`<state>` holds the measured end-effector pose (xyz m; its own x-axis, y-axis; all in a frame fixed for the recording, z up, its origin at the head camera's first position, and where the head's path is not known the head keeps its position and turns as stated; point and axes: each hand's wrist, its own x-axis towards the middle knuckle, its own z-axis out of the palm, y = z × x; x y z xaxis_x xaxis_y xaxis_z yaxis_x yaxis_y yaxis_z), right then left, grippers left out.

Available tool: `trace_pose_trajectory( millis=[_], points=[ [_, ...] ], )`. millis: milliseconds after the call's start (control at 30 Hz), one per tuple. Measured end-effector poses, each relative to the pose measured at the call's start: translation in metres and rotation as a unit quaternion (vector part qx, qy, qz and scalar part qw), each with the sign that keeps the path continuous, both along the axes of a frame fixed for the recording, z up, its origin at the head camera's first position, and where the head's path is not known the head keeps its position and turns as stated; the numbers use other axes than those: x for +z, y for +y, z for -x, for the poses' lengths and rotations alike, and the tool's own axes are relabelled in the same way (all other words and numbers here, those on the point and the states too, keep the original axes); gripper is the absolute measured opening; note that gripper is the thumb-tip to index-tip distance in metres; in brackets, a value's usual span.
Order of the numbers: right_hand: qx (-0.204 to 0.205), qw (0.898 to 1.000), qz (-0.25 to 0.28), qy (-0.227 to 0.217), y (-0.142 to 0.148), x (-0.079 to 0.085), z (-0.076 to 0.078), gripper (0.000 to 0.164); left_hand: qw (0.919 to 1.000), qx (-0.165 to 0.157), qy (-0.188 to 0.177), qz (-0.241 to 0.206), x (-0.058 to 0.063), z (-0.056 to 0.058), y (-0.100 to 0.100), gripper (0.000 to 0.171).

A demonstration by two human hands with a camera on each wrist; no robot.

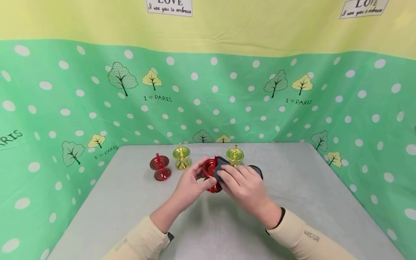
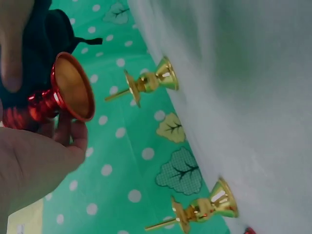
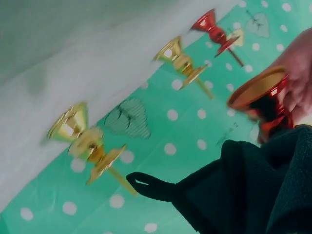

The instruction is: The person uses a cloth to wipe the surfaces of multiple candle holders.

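A shiny red candle holder [image 1: 210,167], with a short stem rising from its dish, is held off the table by my left hand [image 1: 187,188]. Its fingers and thumb grip it from the left. In the left wrist view, the holder's hollow orange-toned base [image 2: 74,87] shows. My right hand [image 1: 247,187] grips a dark cloth [image 1: 221,167] and presses it against the holder's right side. A hanging loop [image 3: 151,186] sticks out from the cloth in the right wrist view. The cloth hides part of the red dish.
On the grey-covered table [image 1: 130,216], a second red candle holder [image 1: 162,174] stands at the left. A gold candle holder [image 1: 182,164] is beside it, and another gold one [image 1: 234,155] stands behind my right hand. A green dotted curtain [image 1: 221,101] surrounds the table's back and sides.
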<state>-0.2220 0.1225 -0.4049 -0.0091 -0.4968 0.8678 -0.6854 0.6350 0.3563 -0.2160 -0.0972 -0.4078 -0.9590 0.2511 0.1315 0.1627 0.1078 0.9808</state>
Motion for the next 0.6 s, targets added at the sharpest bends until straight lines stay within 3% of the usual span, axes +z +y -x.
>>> trace_pose_trajectory(
  millis=[133,300,467,600],
  points=[
    [0.052,0.997,-0.005,-0.052,-0.001,0.0,0.0,0.026,0.9996,-0.013,-0.01,-0.022,-0.002,0.003,-0.008,0.084],
    [0.104,0.983,-0.041,-0.148,0.009,0.003,0.003,0.038,0.9969,-0.065,-0.018,-0.041,-0.001,0.003,-0.021,0.083],
    [0.131,0.966,-0.063,-0.212,0.021,0.007,0.009,0.045,0.9926,-0.115,-0.022,-0.032,0.003,0.002,-0.03,0.082],
    [0.134,0.96,-0.056,-0.238,0.023,0.005,0.009,0.047,0.9911,-0.128,-0.02,-0.033,0.005,0.001,-0.031,0.081]
  ],
)
